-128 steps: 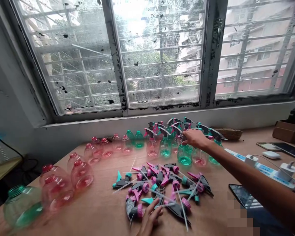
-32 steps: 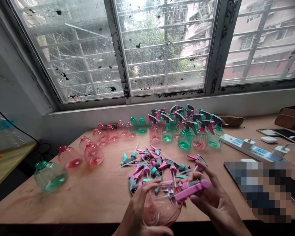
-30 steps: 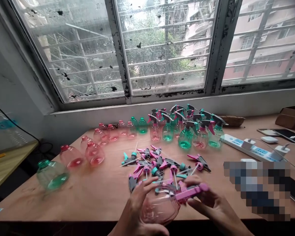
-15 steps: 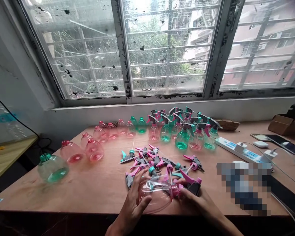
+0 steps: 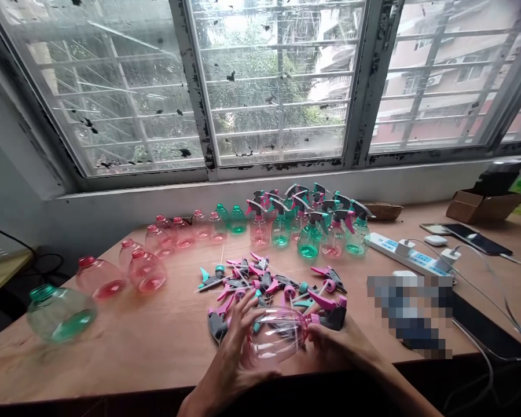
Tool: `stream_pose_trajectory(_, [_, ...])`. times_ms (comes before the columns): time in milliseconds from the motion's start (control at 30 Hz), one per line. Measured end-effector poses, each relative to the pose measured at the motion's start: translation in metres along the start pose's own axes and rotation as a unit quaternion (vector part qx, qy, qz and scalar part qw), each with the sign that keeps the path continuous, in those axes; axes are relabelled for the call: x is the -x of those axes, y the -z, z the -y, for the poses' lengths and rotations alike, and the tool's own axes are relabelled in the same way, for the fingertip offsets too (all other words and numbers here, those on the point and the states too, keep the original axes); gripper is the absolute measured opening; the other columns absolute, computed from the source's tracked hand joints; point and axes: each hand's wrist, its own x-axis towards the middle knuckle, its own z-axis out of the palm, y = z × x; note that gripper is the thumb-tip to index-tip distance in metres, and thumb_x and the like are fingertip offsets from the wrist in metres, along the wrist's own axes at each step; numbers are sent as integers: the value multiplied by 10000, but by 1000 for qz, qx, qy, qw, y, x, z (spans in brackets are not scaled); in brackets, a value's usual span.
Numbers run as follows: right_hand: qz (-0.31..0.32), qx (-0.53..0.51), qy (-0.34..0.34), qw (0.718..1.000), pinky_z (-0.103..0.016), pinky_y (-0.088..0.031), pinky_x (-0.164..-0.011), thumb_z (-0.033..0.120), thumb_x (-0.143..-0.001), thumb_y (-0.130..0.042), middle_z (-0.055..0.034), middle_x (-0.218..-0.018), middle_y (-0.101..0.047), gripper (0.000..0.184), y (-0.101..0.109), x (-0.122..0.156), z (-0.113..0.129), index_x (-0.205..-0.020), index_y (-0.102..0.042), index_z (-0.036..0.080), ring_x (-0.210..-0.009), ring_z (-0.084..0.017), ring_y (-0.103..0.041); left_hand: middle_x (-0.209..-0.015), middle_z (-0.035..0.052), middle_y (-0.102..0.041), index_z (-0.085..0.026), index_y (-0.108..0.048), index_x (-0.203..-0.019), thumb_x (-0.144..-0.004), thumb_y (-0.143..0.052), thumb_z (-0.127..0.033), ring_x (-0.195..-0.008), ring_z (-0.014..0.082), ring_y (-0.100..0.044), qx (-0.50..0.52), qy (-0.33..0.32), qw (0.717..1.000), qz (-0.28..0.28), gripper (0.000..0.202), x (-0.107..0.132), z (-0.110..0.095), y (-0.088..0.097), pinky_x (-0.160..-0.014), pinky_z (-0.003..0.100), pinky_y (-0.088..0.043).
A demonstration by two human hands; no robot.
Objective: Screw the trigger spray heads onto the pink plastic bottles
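Note:
A clear pink bottle [image 5: 278, 336] lies on its side in my left hand [image 5: 238, 353], whose fingers and thumb wrap round its base end. At the bottle's neck, my right hand [image 5: 330, 336] grips the pink collar of a pink and grey spray head [image 5: 330, 310]. That spray head sits at the mouth of the bottle, its trigger pointing up and to the left. Just beyond my hands lies a pile of loose spray heads [image 5: 267, 284], mostly pink and grey with a few teal ones.
Uncapped pink bottles [image 5: 147, 272] and a green bottle [image 5: 63, 315] stand to the left. Bottles with spray heads fitted [image 5: 308, 237] cluster at the back. A power strip [image 5: 408, 255], phones [image 5: 477, 238], cables and a cardboard box [image 5: 484, 205] are on the right.
The bottle and spray head have come together more in line, and the spray head has tilted level with the neck. My view has swung slightly to the right.

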Motion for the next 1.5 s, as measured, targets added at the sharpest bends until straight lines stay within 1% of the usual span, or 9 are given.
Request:
stream_pose_trajectory(200, [6, 5, 21, 1000, -235, -448, -520, 508, -769, -840, 41, -550, -645, 409, 6, 2, -6, -915, -636, 185, -491, -116, -563, -1711, 101, -149, -401, -184, -1578, -716, -891, -424, -1558, 394, -198, 58, 56, 997, -22, 1115, 0, 7, -10, -1261, 604, -215])
stream_pose_trajectory(333, [0, -11, -4, 1000, -250, -457, -524, 510, -713, -877, 31, -595, -658, 464, 7, 5, -7, -961, -654, 189, -511, -126, -560, -1720, 56, -156, -425, -255, -1555, -739, -886, -374, -1579, 377, -93, 80, 98, 992, -16, 1033, 0, 5, -9, -1277, 596, -143])
stream_pose_trajectory(467, [-11, -15, -11, 1000, -262, -480, -547, 483, -715, -883, 5, -657, -694, 446, 8, 8, -6, -980, -677, 189, -550, -138, -580, -1732, 33, -118, -463, -55, -1589, -902, -719, -421, -1587, 326, -71, 143, 122, 982, -16, 956, 4, 2, -13, -1280, 571, -109])
stream_pose_trajectory(567, [-16, -15, -9, 1000, -265, -464, -525, 511, -721, -870, 21, -590, -666, 465, 9, 9, -4, -990, -668, 189, -512, -141, -566, -1735, 34, -103, -464, 69, -1581, -854, -773, -440, -1587, 318, -84, 185, 133, 974, -15, 1113, 5, -2, -13, -1282, 554, -92])
stream_pose_trajectory(700, [-4, 3, -1, 1000, -305, -496, -585, 493, -790, -820, 6, -560, -682, 380, 8, 10, 1, -950, -671, 182, -529, -172, -611, -1730, 44, -139, -436, -78, -1598, -846, -774, -465, -1559, 347, -223, 264, 140, 954, 14, 1025, 3, -6, -8, -1263, 516, -240])
stream_pose_trajectory(933, [-2, 0, -10, 1000, -306, -474, -546, 533, -793, -793, -8, -640, -683, 379, 10, 13, 3, -858, -653, 187, -505, -173, -605, -1725, 33, -165, -439, -140, -1594, -989, -604, -348, -1574, 335, -149, 152, 101, 983, 11, 768, 11, 10, -10, -1267, 554, -187])
stream_pose_trajectory(1067, [-43, 57, -8, 997, -284, -441, -538, 494, -786, -811, 5, -659, -647, 339, 15, 15, -1, -890, -689, 196, -546, -155, -547, -1726, 70, -147, -429, 5, -1600, -888, -755, -350, -1570, 349, -154, 157, 99, 982, 28, 1045, 8, 2, -7, -1258, 562, -223])
stream_pose_trajectory(1167, [-63, 97, 3, 993, -304, -471, -598, 448, -763, -837, -20, -767, -693, 325, 20, 15, -2, -942, -718, 204, -634, -185, -589, -1714, 100, -190, -373, -62, -1614, -765, -877, -318, -1557, 359, -219, 135, 106, 984, 51, 1178, 3, -7, -2, -1268, 543, -216])
stream_pose_trajectory(1500, [-31, 112, -12, 993, -329, -491, -611, 474, -861, -754, 7, -623, -655, 277, 15, 19, 6, -855, -654, 216, -574, -190, -614, -1731, 80, -110, -372, 27, -1610, -922, -642, -98, -1585, 299, -85, 121, 64, 990, 29, 998, 1, -2, -8, -1280, 536, -140])
